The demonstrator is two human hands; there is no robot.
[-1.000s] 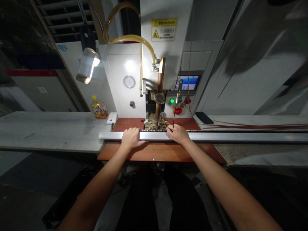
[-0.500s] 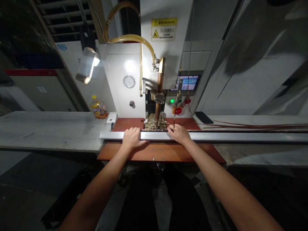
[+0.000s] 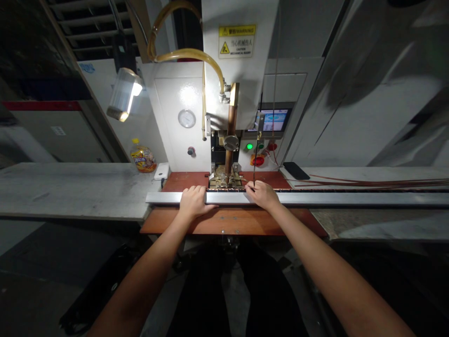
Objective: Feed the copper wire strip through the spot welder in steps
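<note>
A long silver metal bar (image 3: 322, 199) lies across the front of the machine, with a dark strip along its back edge. My left hand (image 3: 193, 202) is wrapped over the bar near its left end, thumb along the front side. Farther right, my right hand (image 3: 264, 194) rests at the bar with its fingers pinched around the lower end of a thin dark rod (image 3: 256, 157). That rod hangs down from a bracket on the machine. Between my hands, the tip of a copper-coloured machine head (image 3: 229, 159) points down just behind the bar.
A reddish-brown board (image 3: 217, 223) supports the bar. On the left bench stand a bottle (image 3: 143, 157) and a white device (image 3: 162, 171); a lit lamp (image 3: 125, 95) hangs above. To the right lie a black phone (image 3: 296, 171) and thin brown strips (image 3: 372, 181). A green button (image 3: 249, 146) glows.
The bar and both hands have shifted very slightly right relative to the machine. My grip looks the same, and the view has moved a little.
</note>
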